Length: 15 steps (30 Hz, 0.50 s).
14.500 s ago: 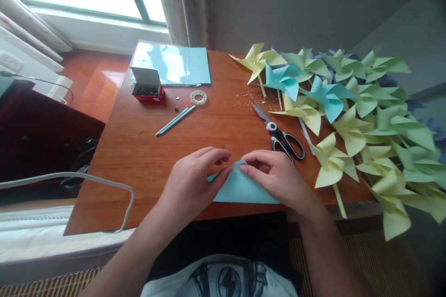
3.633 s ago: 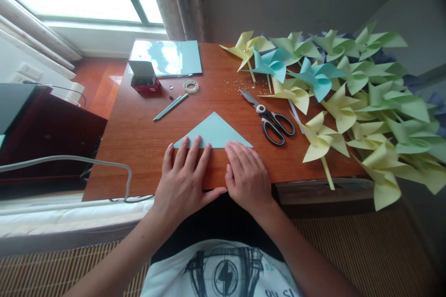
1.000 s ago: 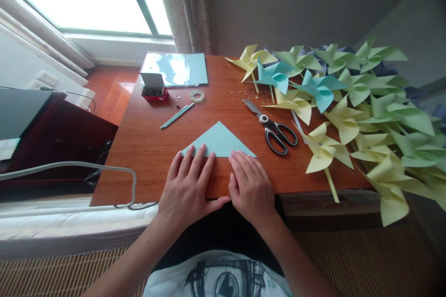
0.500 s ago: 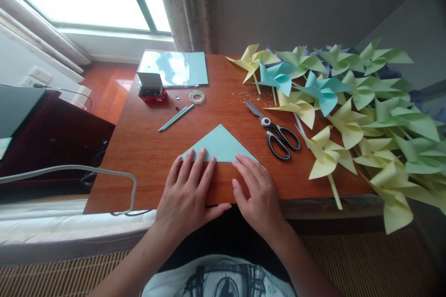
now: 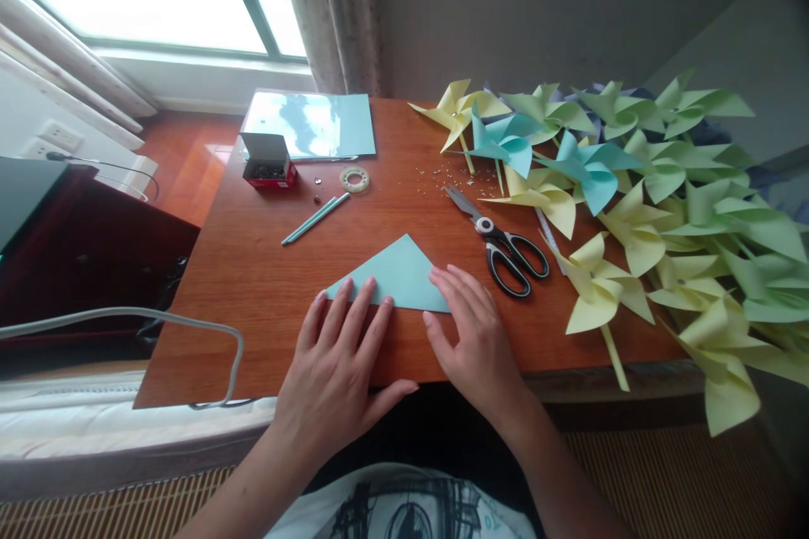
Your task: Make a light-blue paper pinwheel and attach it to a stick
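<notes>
A light blue sheet of paper (image 5: 404, 274), folded into a triangle, lies on the wooden table with its peak pointing away from me. My left hand (image 5: 347, 354) rests flat with fingers spread, the fingertips on the paper's near left edge. At the paper's right corner, my right hand (image 5: 471, 328) touches the sheet with its fingertips, fingers stretched out and thumb apart. Black-handled scissors (image 5: 499, 240) lie to the right of that hand. Two thin light blue paper sticks (image 5: 314, 219) sit beyond my left hand.
Many yellow, green and blue paper pinwheels (image 5: 594, 278) crowd the table's right side. A small red box (image 5: 270, 175), a tape roll (image 5: 354, 179) and a blue sheet stack (image 5: 359, 126) stand at the back left. A grey cable (image 5: 237, 354) crosses the table's near left corner.
The folded paper has turned slightly clockwise, its right corner nearer to me. My right hand has shifted up along its right edge. The view has tilted a little.
</notes>
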{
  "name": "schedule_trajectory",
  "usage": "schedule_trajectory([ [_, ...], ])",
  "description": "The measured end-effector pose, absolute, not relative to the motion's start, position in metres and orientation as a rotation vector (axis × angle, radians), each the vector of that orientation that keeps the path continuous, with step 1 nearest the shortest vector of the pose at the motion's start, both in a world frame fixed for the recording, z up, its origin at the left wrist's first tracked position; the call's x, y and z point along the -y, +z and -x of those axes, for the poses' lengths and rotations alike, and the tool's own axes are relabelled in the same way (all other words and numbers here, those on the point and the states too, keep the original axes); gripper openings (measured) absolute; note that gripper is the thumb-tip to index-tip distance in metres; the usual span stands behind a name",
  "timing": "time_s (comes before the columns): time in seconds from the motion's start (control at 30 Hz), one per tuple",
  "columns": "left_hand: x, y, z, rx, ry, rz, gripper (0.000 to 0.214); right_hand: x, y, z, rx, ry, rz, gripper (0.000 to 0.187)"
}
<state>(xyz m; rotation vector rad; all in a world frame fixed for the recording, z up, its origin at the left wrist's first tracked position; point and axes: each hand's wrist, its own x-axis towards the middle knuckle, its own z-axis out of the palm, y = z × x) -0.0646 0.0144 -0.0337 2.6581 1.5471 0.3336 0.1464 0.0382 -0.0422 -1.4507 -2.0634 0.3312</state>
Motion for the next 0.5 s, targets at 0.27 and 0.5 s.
schedule_trajectory([
  [0.27,-0.0136,-0.0326,0.0628,-1.541,0.321,-2.656,0.086,-0.0408,-0.0426,-0.1478,1.963,0.328,1.497,0.043],
  [0.5,-0.0129,-0.0315,0.0623,-1.541,0.315,-2.635,0.084,-0.0386,-0.0344,-0.1523,1.718,0.599,1.425,0.038],
])
